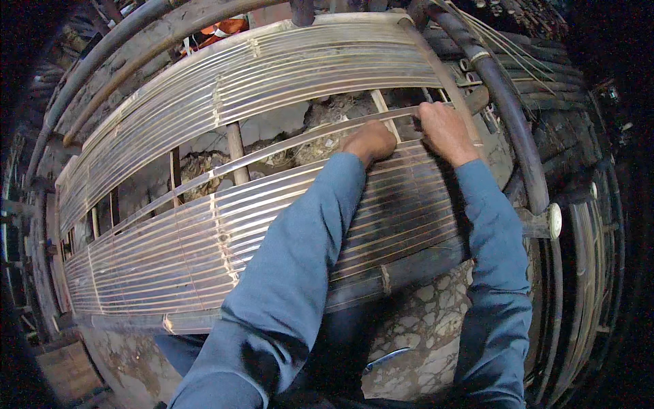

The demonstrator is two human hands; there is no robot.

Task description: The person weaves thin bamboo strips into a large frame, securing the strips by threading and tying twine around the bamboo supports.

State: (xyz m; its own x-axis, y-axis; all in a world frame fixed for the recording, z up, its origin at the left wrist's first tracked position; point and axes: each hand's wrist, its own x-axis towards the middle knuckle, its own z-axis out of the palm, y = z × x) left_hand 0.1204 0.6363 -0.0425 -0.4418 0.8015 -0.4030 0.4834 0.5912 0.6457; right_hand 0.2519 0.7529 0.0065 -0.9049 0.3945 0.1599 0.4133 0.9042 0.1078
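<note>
A long bamboo slat [272, 151] slants across the gap between two banks of slats in a bamboo frame. My left hand [371, 142] is closed around this slat, right of its middle. Close to its right end, my right hand [444, 131] is also closed on it, beside the frame's side pole [458, 102]. Both fists hide the part of the slat inside them. The near slats [272, 228] lie side by side under my left forearm, bound by thin cross lashings. Beyond the gap lie the far slats [293, 65], bound the same way.
Crosspieces, among them a round pole [236, 153], span the gap. A dark bamboo pole [507, 116] stands at the right. Bamboo poles [558, 75] are piled behind it. On the stone-patterned floor [436, 307] lies a thin curved blue-grey object [388, 358]. An orange item [225, 28] is at the back.
</note>
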